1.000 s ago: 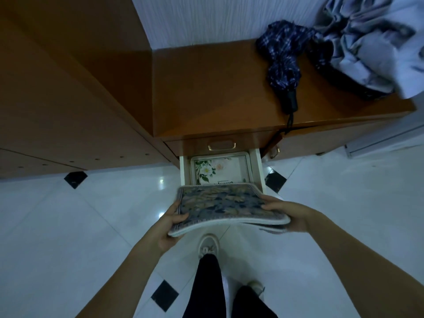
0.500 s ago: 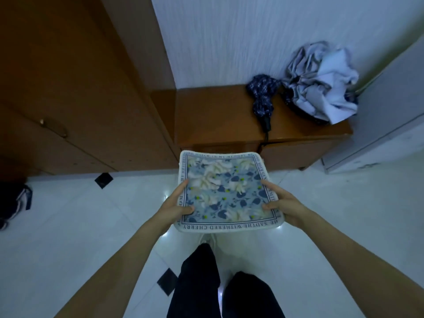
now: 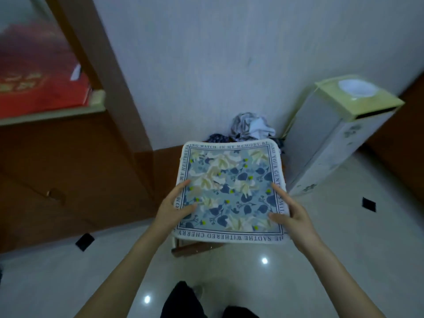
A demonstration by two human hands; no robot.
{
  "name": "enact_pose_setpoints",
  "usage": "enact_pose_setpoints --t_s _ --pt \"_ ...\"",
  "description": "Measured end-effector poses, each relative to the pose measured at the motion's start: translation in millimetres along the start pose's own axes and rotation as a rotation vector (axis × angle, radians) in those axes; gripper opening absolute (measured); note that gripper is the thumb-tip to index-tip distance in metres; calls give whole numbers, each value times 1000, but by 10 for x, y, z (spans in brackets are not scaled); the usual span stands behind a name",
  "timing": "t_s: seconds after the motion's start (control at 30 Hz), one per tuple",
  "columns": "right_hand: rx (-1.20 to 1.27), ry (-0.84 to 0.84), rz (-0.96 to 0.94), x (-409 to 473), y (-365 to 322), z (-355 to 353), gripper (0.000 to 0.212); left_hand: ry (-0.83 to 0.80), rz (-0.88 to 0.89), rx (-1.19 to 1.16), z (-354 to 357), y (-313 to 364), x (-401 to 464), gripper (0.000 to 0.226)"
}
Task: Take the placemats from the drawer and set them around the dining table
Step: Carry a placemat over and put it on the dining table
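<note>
A stack of square placemats (image 3: 231, 189) with a blue floral print and a lettered white border is held flat in front of me, above the floor. My left hand (image 3: 175, 208) grips its left edge, thumb on top and the other fingers hidden beneath. My right hand (image 3: 290, 213) grips the right edge the same way. Below the mats' near edge a bit of the open drawer (image 3: 195, 247) shows; its inside is hidden.
A low wooden cabinet (image 3: 165, 161) stands behind the mats with crumpled cloth (image 3: 251, 127) on it. A tall wooden wardrobe (image 3: 75, 180) is at left, a white appliance (image 3: 332, 138) at right. White tiled floor (image 3: 344, 237) spreads around my legs (image 3: 183, 301).
I have lifted the placemats out of the drawer and raised them up. My view has risen from the drawer to the wall and the room.
</note>
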State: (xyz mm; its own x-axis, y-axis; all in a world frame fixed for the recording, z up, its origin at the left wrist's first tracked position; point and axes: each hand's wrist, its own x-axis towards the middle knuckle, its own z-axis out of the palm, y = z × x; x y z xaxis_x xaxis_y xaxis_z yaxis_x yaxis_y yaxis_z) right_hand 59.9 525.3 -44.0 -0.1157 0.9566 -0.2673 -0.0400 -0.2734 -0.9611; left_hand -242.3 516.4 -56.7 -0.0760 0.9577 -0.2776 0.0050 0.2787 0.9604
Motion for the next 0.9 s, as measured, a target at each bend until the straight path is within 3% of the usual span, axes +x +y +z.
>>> enact_pose_setpoints --t_s 0.33,0.53,0.9 --pt "64 680 -75 -993 98 111 55 -419 126 232 522 433 317 49" --pt "178 1003 -57 -1691 384 190 55 -773 246 401 1125 384 376 43" --pt "288 1583 -46 -3372 692 13 59 -1292 360 504 2895 199 -724 41"
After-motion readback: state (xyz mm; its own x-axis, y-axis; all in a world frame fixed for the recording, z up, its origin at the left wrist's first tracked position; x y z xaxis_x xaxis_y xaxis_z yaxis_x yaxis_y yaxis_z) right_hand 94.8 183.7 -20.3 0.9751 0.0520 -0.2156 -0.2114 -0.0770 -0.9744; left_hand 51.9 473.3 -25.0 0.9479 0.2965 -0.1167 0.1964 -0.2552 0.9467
